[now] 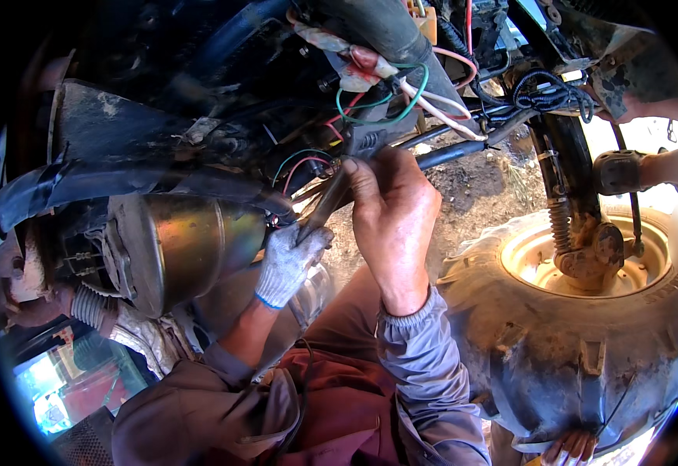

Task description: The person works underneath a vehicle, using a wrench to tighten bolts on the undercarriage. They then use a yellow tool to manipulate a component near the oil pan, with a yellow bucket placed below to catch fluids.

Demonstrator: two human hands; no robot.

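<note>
In the middle, a dark adjustable wrench (329,203) slants up among the machine's parts, with a ridged piece near its head. My left hand (286,262), in a grey-white knitted glove, is closed round the lower end of its handle. Bare and higher up, my right hand (397,213) grips the wrench near its head, thumb along the handle. What the head bears on is hidden among dark parts. Thin green and red wires (304,161) run just left of the head. Above it hangs a loop of green wire (426,84).
A gold-coloured metal cylinder (180,245) and a thick black hose (145,180) lie left of my hands. At right stands a large muddy tyre (556,357) beside a spring-wrapped strut (558,198). Another person's arm (669,167) reaches in there; another hand (572,449) touches the tyre's lower edge.
</note>
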